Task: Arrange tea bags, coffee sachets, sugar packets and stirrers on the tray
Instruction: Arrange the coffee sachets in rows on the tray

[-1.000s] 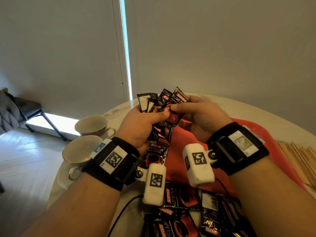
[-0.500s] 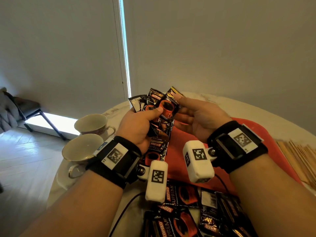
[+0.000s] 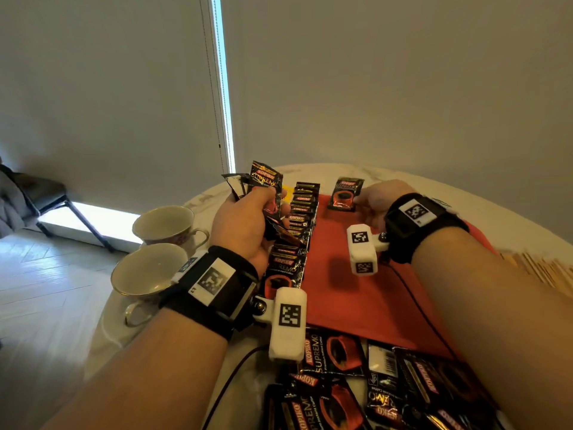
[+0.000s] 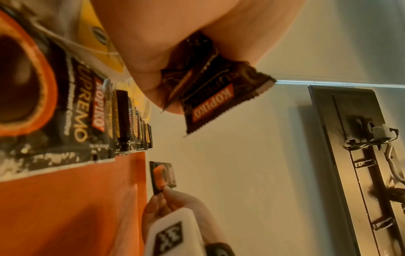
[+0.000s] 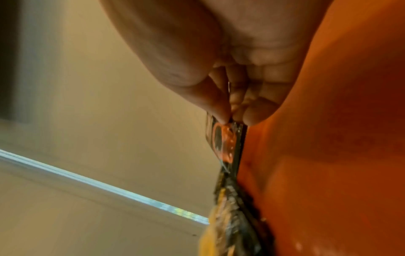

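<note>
Sachets (image 3: 263, 184) fill the left hand (image 3: 245, 225); the right hand (image 3: 376, 201) pinches one sachet (image 3: 344, 194) over the red tray (image 3: 366, 283).

Your right fingers (image 3: 361, 198) pinch one black coffee sachet (image 3: 345, 193) by its near edge, just over the red tray's (image 3: 356, 290) far end. Your left fingers (image 3: 273, 197) clasp a fanned bunch of sachets (image 3: 265, 181), above an overlapping row of sachets (image 3: 299, 225) along the tray's left edge.

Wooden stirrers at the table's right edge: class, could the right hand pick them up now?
Probably not yet: the right hand pinches a coffee sachet over the red tray, so its grip is taken; the stirrers lie unobstructed.
</note>
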A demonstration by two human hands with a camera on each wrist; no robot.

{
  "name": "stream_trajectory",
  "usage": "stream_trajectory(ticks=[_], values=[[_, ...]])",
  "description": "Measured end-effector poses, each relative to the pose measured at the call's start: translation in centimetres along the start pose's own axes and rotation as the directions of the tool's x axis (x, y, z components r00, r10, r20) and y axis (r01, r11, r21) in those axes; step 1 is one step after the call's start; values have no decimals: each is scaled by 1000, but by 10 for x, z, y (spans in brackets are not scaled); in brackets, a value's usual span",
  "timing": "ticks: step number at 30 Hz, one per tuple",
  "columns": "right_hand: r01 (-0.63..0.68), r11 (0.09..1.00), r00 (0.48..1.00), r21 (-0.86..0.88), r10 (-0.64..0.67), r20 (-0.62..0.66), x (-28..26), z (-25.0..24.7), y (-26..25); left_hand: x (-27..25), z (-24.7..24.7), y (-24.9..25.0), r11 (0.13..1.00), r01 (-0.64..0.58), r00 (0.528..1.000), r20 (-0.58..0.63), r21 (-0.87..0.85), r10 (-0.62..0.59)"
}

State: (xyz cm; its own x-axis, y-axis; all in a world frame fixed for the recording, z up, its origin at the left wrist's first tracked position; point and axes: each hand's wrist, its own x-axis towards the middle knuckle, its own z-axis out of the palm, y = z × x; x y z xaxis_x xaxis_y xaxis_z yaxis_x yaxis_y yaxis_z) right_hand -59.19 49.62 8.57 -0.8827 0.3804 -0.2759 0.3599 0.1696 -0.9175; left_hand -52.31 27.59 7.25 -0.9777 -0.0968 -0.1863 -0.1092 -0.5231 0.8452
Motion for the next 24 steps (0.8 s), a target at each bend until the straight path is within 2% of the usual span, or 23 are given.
stream_trajectory(ticks=[2,15,24], values=[[-17,996,1000,-90,16,-17,11,4,3,0,0,1,1000,-8,1000,-11,-7,8],[-9,986,1000,-168,13,21,25,23,-4,2,1,0,999,-18,1000,-15,34,19],[15,996,997,-86,-8,80,23,15,0,0,2,-1,997,-42,999,7,65,41]])
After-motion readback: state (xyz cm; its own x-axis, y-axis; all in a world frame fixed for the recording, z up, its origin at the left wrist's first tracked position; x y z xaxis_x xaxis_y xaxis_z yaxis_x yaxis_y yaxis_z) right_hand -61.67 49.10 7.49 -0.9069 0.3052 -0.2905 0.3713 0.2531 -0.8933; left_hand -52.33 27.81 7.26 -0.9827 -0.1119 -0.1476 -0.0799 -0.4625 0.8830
